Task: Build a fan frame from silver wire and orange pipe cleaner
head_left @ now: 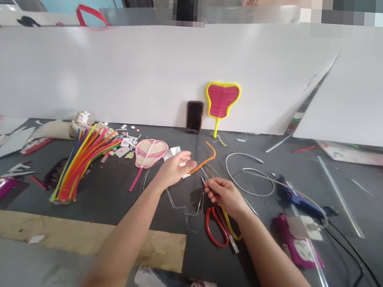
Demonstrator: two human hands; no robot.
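My left hand [179, 166] is above the table, thumb and fingers apart, with nothing plainly held. Just beyond its thumb an orange pipe cleaner [210, 157] curves upward; whether they touch I cannot tell. My right hand [224, 194] is closed, fingertips pinched on a thin bent wire [187, 210] that runs below and between my hands. Several straight wires [211, 170] lie just past the right fingertips. Under the right hand rest scissors with red handles [217, 231] and a yellow-handled tool [233, 228]. A pink fan-shaped piece [151, 153] lies left of my left hand.
A red fan with yellow edging [222, 100] and a phone [194, 117] lean on the white board [143, 80]. Colourful pipe cleaners [79, 167] lie left. To the right are a coiled cable [231, 180], a blue glue gun [300, 198] and a purple power strip [297, 247].
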